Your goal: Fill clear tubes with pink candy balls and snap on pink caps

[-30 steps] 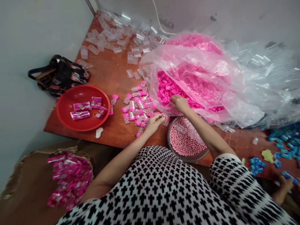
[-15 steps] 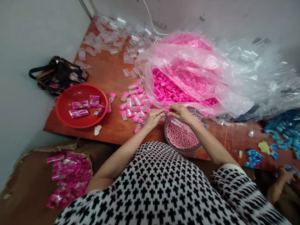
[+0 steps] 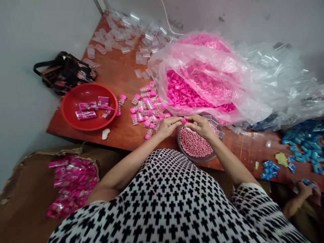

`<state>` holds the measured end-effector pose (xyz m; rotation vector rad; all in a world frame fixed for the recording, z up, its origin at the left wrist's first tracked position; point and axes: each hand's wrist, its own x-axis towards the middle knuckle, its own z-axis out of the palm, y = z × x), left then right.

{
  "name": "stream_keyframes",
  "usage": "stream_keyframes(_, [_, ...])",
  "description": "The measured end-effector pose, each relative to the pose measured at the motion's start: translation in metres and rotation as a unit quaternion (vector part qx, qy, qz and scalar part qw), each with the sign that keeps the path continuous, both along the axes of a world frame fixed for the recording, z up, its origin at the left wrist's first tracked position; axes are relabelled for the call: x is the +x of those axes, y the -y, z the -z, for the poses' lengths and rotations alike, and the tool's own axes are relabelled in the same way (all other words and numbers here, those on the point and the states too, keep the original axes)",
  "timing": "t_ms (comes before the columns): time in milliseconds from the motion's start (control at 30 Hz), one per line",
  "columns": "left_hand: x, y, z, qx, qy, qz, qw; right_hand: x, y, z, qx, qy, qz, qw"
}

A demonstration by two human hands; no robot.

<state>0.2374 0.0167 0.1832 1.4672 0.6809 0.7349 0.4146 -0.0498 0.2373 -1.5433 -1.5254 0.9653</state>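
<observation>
A small pink cap (image 3: 184,120) is pinched above the near-left rim of a grey bowl (image 3: 180,148). My right hand (image 3: 201,126) grips it between thumb and forefinger. My left hand (image 3: 168,128) meets it from the other side with closed fingertips; whether a clear container is under the cap I cannot tell. Pink beads (image 3: 196,143) fill the bowl, where clear plastic containers (image 3: 218,131) lie at the right side. Left of my left hand is a pile of pink-capped bottles (image 3: 149,111) filled with beads. Behind the bowl, a clear plastic bag (image 3: 162,77) holds loose pink caps (image 3: 187,91).
A red bowl (image 3: 66,111) with pink packets stands left, beside a dark floral handbag (image 3: 73,72). Empty clear containers (image 3: 121,37) lie at the back. Pink packets (image 3: 73,185) fill a box below. On the right are blue pieces (image 3: 308,145) and another person's hand (image 3: 303,189).
My hands and the pink cap have shifted slightly right, and my right fingers have curled more around the cap. The view has tilted a little.
</observation>
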Motion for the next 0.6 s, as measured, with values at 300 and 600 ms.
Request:
stream_keyframes(300, [-0.014,0.029,0.008,-0.132,0.001,-0.035,0.991,-0.003,0.033,0.016,-0.142,-0.362,0.137,0.911])
stream_keyframes(600, [-0.02,0.057,0.008,0.002,-0.018,0.017,1.0,-0.041,0.048,0.034,-0.326,-0.503,0.082,0.796])
